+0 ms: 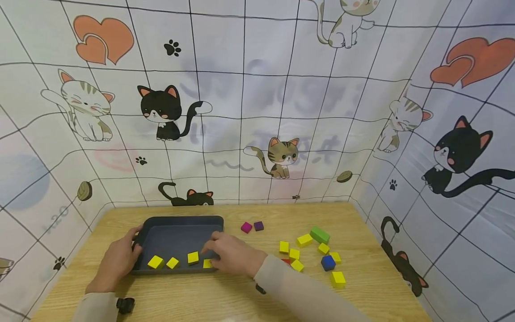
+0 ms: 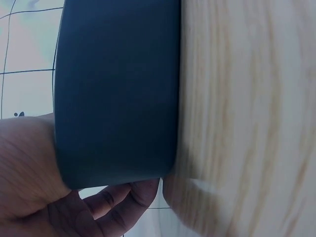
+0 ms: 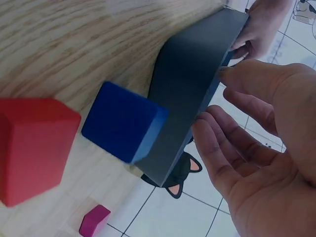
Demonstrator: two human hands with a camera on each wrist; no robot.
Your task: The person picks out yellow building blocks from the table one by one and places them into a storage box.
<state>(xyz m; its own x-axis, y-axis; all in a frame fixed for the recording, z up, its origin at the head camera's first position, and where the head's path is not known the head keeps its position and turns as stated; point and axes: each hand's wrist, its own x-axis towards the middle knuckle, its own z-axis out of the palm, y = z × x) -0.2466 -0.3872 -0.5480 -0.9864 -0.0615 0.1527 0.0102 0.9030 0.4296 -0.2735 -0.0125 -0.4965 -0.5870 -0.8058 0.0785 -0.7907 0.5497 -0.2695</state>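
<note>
Left hand (image 1: 116,261) gripping dark tray (image 1: 181,222) rim; right hand (image 1: 233,255) fingers loose over yellow cube (image 1: 207,263), not pinching. Could nudge cube crooked or jolt tray.

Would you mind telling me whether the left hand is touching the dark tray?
Touching. In the head view the left hand grips the left wall of the tray, and the left wrist view shows its fingers wrapped under the tray's side.

One dark tray (image 1: 177,221) sits lower left with four yellow cubes (image 1: 155,261) in it. On the table (image 1: 281,295): six yellow blocks (image 1: 338,278), one green (image 1: 319,234), one blue (image 1: 327,263), one red (image 1: 285,261), one magenta (image 1: 246,227), one purple (image 1: 259,226).
</note>
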